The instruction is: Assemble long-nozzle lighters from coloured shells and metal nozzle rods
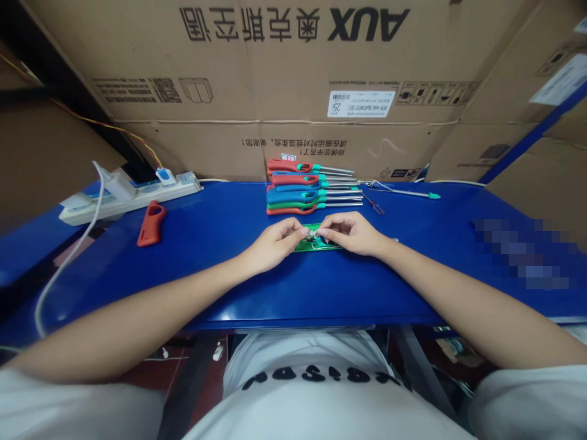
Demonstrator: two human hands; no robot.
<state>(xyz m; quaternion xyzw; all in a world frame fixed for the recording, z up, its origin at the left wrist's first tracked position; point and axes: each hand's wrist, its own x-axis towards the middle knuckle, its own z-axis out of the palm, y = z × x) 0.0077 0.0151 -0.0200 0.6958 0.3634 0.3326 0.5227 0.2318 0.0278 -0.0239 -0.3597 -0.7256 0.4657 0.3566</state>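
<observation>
A small green circuit board (316,245) lies on the blue table (284,287), mostly covered by both hands. My left hand (274,243) comes in from the left, its fingers pinched on a small silvery part (313,233) at the board's top edge. My right hand (351,232) meets it from the right, fingers curled and pinching the same small part. Fingertips of both hands touch over the board.
A row of long lighters (298,186) with red, blue and green handles lies just behind the hands. A red lighter body (151,223) lies at left, near a white power strip (123,194). A thin metal rod (406,193) lies at right. Cardboard boxes (293,73) wall the back.
</observation>
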